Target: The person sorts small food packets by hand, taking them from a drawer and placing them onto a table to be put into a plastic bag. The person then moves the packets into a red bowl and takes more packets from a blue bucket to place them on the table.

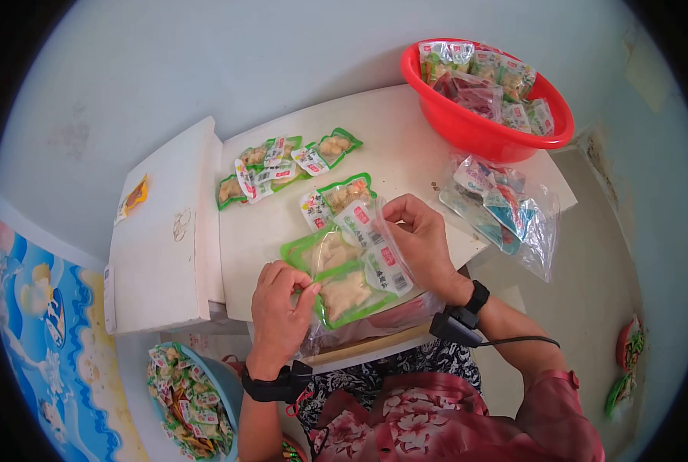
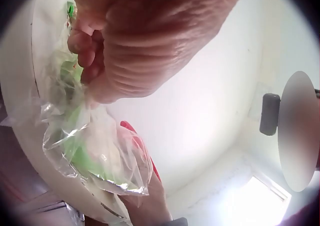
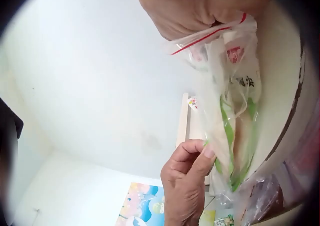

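A clear zip bag (image 3: 200, 41) with a red seal line has two green-edged food packets (image 1: 345, 296) inside, side by side. My left hand (image 1: 281, 312) pinches the bag's left side between thumb and fingers, at the packets' green edge. At the upper right my right hand (image 1: 421, 239) holds the bag near its seal, fingers curled; in the right wrist view this hand (image 3: 200, 8) is right at the red line. Just behind the bag, one loose packet (image 1: 348, 192) lies on the white table (image 1: 394, 127).
Several similar packets (image 1: 271, 173) lie farther back on the table. A red basin (image 1: 467, 127) full of bagged packets stands at back right, with clear plastic bags (image 1: 505, 204) before it. A raised white board (image 1: 163, 246) borders the left, above a blue tub (image 1: 224, 385) of packets.
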The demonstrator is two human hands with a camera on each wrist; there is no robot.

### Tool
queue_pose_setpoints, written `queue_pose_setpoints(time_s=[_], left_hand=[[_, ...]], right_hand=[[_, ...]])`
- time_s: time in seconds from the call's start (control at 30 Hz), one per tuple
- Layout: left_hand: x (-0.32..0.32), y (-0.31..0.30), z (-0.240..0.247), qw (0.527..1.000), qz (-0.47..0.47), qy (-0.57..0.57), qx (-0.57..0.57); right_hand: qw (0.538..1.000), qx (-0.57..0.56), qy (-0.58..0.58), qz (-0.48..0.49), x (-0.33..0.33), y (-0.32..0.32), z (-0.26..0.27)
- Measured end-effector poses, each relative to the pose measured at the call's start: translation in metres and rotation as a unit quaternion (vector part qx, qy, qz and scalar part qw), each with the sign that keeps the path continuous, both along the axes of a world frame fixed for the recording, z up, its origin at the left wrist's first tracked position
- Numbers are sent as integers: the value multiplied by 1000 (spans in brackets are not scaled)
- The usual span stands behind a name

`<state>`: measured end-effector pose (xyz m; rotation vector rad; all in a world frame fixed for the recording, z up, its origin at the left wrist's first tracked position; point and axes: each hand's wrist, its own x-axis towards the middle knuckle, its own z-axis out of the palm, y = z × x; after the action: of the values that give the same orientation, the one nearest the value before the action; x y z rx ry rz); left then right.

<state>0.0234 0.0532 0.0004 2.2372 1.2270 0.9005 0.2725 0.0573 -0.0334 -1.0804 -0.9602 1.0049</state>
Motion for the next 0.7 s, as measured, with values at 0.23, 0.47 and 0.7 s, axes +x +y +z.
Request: queue_pose_setpoints(time_s=[0.23,0.47,0.7], left_hand=[[-13,-1,-11,993,58,-60,-80],[-15,-28,-22,972,111,-198,-60],[5,-32,-27,943,84,-303,-108]], right_hand=[[997,-7,-69,41,0,0,-5],[995,-2,-98,-13,7,-31,15],[989,-8,-146,17,-23,-70,25]])
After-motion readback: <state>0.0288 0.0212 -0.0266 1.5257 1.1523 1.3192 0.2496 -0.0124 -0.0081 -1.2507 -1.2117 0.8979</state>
